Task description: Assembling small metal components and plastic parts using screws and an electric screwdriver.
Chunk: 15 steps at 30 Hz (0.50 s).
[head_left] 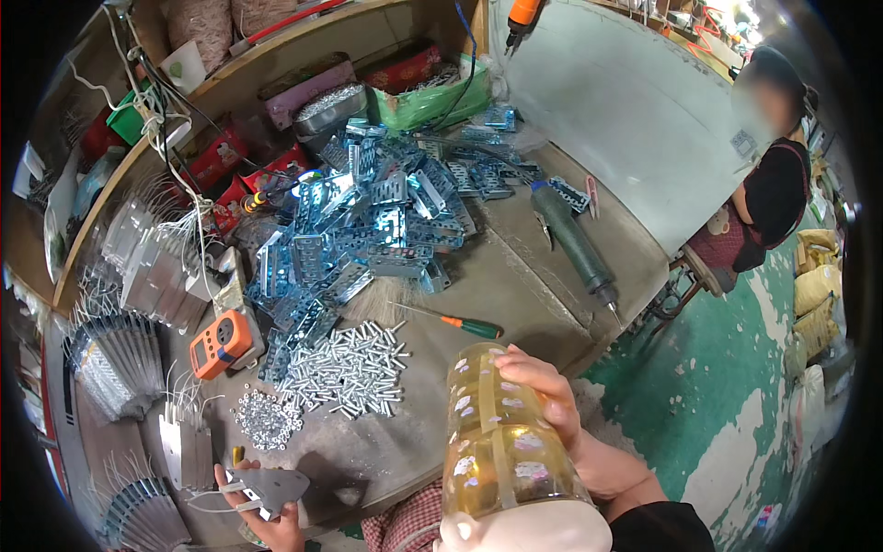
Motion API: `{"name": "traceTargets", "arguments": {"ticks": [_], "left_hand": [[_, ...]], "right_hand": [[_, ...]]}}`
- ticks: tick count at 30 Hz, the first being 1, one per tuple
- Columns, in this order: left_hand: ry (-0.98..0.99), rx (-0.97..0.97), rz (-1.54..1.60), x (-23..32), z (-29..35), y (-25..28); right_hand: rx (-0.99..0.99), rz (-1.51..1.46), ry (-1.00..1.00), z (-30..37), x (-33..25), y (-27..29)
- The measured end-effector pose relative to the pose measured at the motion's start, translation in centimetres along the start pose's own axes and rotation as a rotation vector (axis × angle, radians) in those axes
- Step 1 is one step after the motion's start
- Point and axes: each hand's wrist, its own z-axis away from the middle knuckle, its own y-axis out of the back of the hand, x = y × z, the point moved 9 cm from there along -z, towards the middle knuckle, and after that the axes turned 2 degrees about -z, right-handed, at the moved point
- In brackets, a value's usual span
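My right hand point(570, 423) is wrapped round a translucent yellow drinking bottle point(492, 419) with small flower prints, raised close to the camera and hiding part of the bench's front edge. Lower left, the fingers of my left hand point(276, 532) hold a flat grey metal plate with white wires point(280, 489) above the bench edge. Beside that hand stand several pale flat parts with wires point(184, 446). A heap of small nuts point(265, 419) and a pile of silver screws point(354, 373) lie beyond it.
A large heap of bluish perforated metal brackets point(386, 216) fills the bench's middle. Around it are an orange meter point(221, 344), a green-handled screwdriver point(474, 325) and a dark green electric screwdriver point(572, 241). An orange tool point(521, 18) hangs above. Another person point(768, 193) sits at right.
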Motion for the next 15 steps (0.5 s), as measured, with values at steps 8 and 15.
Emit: {"name": "traceTargets", "arguments": {"ticks": [8, 15], "left_hand": [[0.023, -0.006, -0.019, 0.3, -0.1, -0.3], [0.008, -0.044, -0.027, 0.8, -0.4, -0.7]], "right_hand": [[0.010, -0.002, -0.005, 0.2, 0.3, 0.8], [0.014, 0.030, -0.001, 0.1, 0.5, 1.3]]}}
